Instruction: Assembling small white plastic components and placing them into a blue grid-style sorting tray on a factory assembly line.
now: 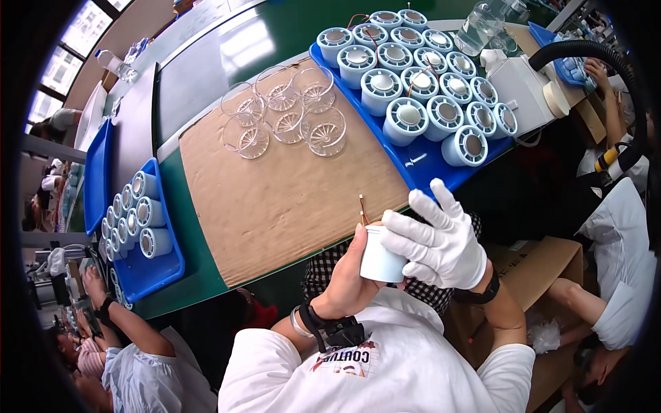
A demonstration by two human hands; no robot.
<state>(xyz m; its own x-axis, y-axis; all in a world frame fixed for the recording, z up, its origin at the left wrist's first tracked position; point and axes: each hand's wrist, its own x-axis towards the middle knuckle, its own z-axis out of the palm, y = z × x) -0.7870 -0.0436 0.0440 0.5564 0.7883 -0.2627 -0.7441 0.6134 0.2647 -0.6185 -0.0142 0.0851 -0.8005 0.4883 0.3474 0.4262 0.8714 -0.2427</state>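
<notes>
My bare left hand (346, 279) is wrapped round a light-blue cylindrical housing (383, 256), held upright in front of my chest. Thin wires with a small white connector (361, 198) stick up from its top. My right hand (441, 241), in a white glove, is open with its fingers spread along the right side of the housing; whether the palm presses on it cannot be seen. Beyond my hands, several similar housings (444, 113) with round metallic centres crowd a blue tray (441, 177). A small white piece (416, 160) lies on that tray near its front corner.
Several clear plastic cups (288, 127) stand on a cardboard sheet (296, 199) over the green table (189, 282). At the left, another blue tray (162, 270) holds more housings. A black hose (585, 54) arches at the right beside a white box (520, 96). Other people sit on both sides.
</notes>
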